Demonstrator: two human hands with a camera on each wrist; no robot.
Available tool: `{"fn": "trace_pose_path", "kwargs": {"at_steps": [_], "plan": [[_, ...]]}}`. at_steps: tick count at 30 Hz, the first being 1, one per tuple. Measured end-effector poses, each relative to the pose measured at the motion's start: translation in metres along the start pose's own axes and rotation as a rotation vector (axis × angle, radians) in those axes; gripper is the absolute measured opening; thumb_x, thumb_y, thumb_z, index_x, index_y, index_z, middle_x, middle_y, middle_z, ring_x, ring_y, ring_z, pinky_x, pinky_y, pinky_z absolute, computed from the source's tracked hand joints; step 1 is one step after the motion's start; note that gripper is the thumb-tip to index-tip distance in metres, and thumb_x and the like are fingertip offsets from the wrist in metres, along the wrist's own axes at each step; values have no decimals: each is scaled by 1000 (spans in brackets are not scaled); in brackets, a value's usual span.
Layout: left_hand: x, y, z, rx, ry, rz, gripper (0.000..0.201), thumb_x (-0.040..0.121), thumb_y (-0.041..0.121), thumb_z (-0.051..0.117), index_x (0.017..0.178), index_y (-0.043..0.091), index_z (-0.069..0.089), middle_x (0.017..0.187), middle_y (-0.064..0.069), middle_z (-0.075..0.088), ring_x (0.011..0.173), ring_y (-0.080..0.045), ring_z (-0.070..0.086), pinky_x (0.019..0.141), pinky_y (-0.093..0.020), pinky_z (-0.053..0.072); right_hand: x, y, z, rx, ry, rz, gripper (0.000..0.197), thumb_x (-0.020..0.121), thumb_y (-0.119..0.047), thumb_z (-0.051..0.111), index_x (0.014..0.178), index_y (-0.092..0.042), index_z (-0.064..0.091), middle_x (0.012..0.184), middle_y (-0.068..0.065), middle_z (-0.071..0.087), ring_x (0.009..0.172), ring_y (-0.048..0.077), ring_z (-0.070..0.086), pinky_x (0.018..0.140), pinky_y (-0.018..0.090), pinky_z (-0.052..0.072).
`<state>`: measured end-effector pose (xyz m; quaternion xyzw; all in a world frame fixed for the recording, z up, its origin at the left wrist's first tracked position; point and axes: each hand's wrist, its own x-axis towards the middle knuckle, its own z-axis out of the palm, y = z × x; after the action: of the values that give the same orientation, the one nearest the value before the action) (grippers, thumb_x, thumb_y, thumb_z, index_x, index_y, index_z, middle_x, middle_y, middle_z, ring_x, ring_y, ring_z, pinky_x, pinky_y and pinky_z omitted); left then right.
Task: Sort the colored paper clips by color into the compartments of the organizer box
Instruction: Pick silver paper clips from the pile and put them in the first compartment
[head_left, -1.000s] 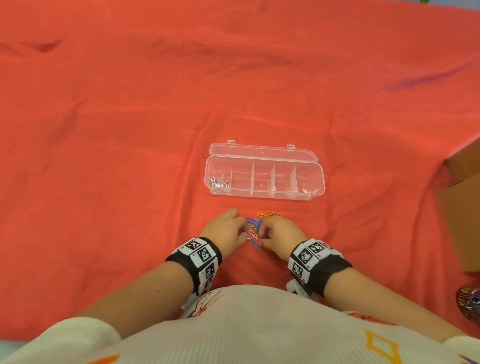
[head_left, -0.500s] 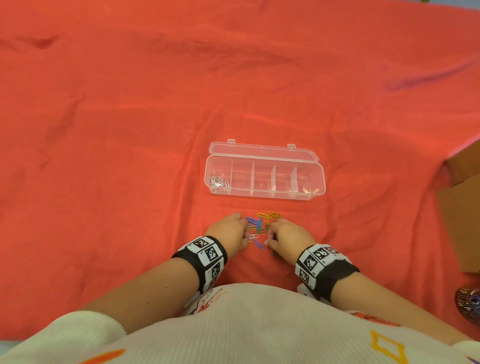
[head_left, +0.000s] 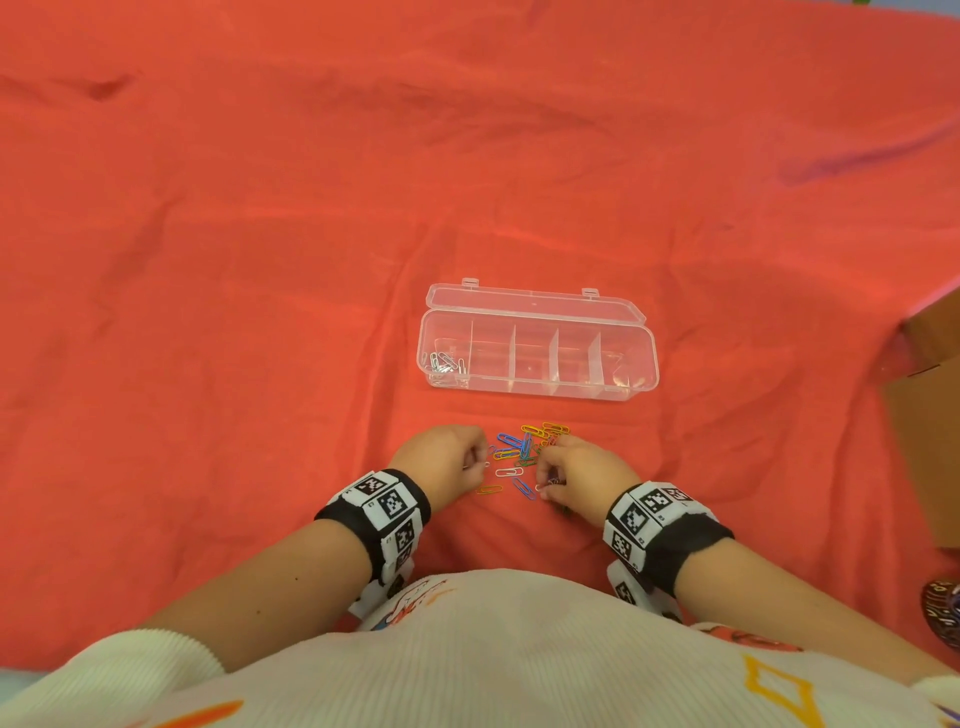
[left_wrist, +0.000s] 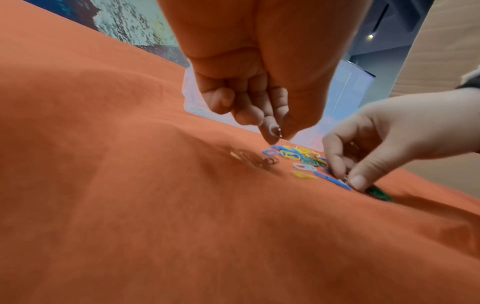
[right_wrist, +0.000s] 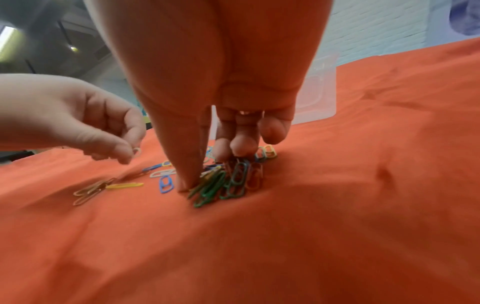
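Note:
A clear organizer box (head_left: 537, 387) lies open on the red cloth, with several white clips (head_left: 445, 362) in its leftmost compartment. A loose pile of coloured paper clips (head_left: 524, 448) lies just in front of it: blue, yellow, green, orange and white. My left hand (head_left: 475, 462) is at the pile's left edge, fingers curled, pinching a small white clip (left_wrist: 277, 130). My right hand (head_left: 545, 480) is at the pile's near right, thumb and forefinger pinching a clip (left_wrist: 345, 179) low on the cloth; its colour is unclear. Green clips (right_wrist: 213, 186) lie bunched under its fingers.
Red cloth (head_left: 260, 260) covers the whole surface, wrinkled in places. A brown cardboard box (head_left: 930, 426) stands at the right edge. A dark patterned round object (head_left: 943, 608) sits at the lower right. My cream sleeves and torso fill the bottom of the head view.
Both hands have drawn apart from the middle of the pile, the right one pulling back toward me. More clips now show between them, spread a little wider.

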<state>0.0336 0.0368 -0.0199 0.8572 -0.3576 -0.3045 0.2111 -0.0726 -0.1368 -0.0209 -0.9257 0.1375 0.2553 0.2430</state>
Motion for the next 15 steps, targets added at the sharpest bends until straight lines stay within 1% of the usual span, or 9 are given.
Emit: {"fn": "trace_pose_path", "kwargs": {"at_steps": [2, 4, 6, 8, 10, 12, 13, 15], "plan": [[0, -2, -7, -37, 41, 10, 14, 79, 18, 57, 92, 21, 62, 80, 4, 61, 72, -15, 52, 73, -30, 48, 0, -2, 1, -22, -14, 2, 8, 79, -22, 63, 87, -19, 63, 87, -9, 42, 92, 19, 55, 76, 27, 40], [0, -3, -14, -61, 109, 37, 17, 80, 17, 58, 96, 22, 62, 78, 9, 57, 70, -11, 48, 73, -27, 44, 0, -6, 0, -41, -30, 9, 3, 79, -19, 61, 82, -20, 62, 90, -6, 43, 94, 20, 56, 78, 28, 42], [0, -3, -23, -78, 198, 75, 18, 79, 15, 59, 95, 21, 65, 78, 11, 55, 70, -9, 45, 73, -27, 43, 2, -10, -1, -29, -25, 6, 2, 78, -19, 60, 79, -20, 61, 90, -5, 45, 87, 20, 55, 77, 28, 42], [0, -2, -32, -88, 279, 99, 19, 77, 13, 60, 93, 22, 67, 76, 13, 53, 67, -6, 42, 70, -24, 41, 4, -15, -3, 33, 20, -1, 3, 79, -18, 60, 78, -20, 59, 87, -3, 49, 79, 16, 50, 74, 27, 41], [2, -1, -42, -97, 362, 116, 20, 76, 12, 61, 92, 22, 68, 75, 13, 54, 64, -3, 40, 69, -22, 37, 6, -21, -5, 126, 69, -3, 4, 79, -16, 59, 78, -20, 58, 82, -3, 56, 76, 15, 51, 73, 28, 44], [4, 0, -52, -93, 455, 127, 19, 77, 10, 61, 91, 20, 69, 76, 9, 57, 66, -5, 39, 70, -18, 34, 8, -26, -4, 201, 85, 0, 5, 80, -16, 61, 80, -20, 60, 79, -3, 60, 75, 16, 56, 71, 29, 46], [6, 0, -57, -92, 494, 124, 19, 77, 9, 61, 92, 19, 69, 77, 6, 59, 68, -7, 40, 71, -18, 33, 9, -29, -4, 223, 79, 1, 5, 80, -15, 62, 84, -18, 62, 80, -3, 61, 74, 15, 56, 70, 27, 45], [10, -1, -66, -91, 530, 89, 19, 80, 11, 61, 93, 20, 70, 78, 8, 55, 71, -8, 41, 73, -19, 33, 12, -32, -3, 241, 49, 9, 12, 82, -14, 62, 94, -15, 64, 82, -3, 60, 75, 13, 53, 72, 27, 44]]}}
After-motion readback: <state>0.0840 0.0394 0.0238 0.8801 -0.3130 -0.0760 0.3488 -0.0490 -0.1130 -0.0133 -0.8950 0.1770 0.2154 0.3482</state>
